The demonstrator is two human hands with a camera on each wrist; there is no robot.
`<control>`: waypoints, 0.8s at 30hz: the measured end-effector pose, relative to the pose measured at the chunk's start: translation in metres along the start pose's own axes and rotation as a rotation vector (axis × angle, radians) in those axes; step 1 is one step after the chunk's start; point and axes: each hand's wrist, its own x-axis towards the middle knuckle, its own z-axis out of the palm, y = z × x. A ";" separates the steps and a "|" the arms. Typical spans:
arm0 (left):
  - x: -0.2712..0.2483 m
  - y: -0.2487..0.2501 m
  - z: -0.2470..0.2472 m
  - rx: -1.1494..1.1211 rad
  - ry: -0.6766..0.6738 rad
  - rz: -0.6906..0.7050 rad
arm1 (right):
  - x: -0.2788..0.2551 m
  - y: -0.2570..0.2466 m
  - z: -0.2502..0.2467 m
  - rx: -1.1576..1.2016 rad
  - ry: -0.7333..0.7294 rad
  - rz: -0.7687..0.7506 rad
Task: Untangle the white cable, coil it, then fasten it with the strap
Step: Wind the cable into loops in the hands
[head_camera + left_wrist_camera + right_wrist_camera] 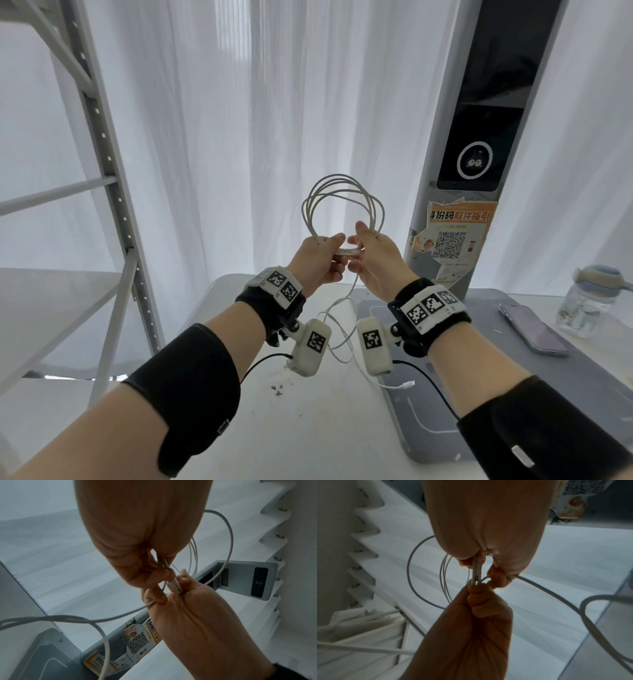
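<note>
Both my left hand and right hand pinch the light, springy white cable mid-frame, best held where its loops cross.

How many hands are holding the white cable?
2: the left hand grips the bottom of the thin white coiled cable on its left side; the right hand grips beside it, on the right.
</note>
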 end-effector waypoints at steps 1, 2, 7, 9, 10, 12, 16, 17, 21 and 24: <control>0.000 -0.001 0.000 -0.007 -0.008 -0.001 | 0.000 0.001 0.000 0.029 0.004 0.014; -0.001 -0.002 0.000 -0.006 -0.017 0.001 | 0.001 0.001 0.000 0.052 0.003 0.028; -0.003 -0.004 -0.002 0.093 -0.087 0.019 | 0.000 0.003 0.001 0.080 -0.008 0.065; -0.003 -0.005 -0.003 0.122 -0.112 0.023 | -0.001 0.003 0.001 0.080 0.002 0.072; -0.003 -0.006 -0.004 0.127 -0.129 0.027 | -0.001 0.003 0.000 0.085 0.009 0.075; -0.002 -0.007 -0.005 0.140 -0.158 0.031 | 0.001 0.004 0.000 0.100 0.016 0.084; -0.001 -0.008 -0.007 0.183 -0.178 0.033 | 0.001 0.007 -0.002 0.116 0.024 0.106; -0.001 -0.008 -0.007 0.193 -0.179 0.031 | 0.001 0.008 -0.002 0.112 0.027 0.112; -0.002 -0.012 -0.009 0.190 -0.188 -0.008 | 0.001 0.014 -0.007 0.083 0.024 0.119; -0.004 -0.015 -0.014 0.226 -0.219 -0.042 | 0.002 0.013 -0.013 0.116 0.037 0.141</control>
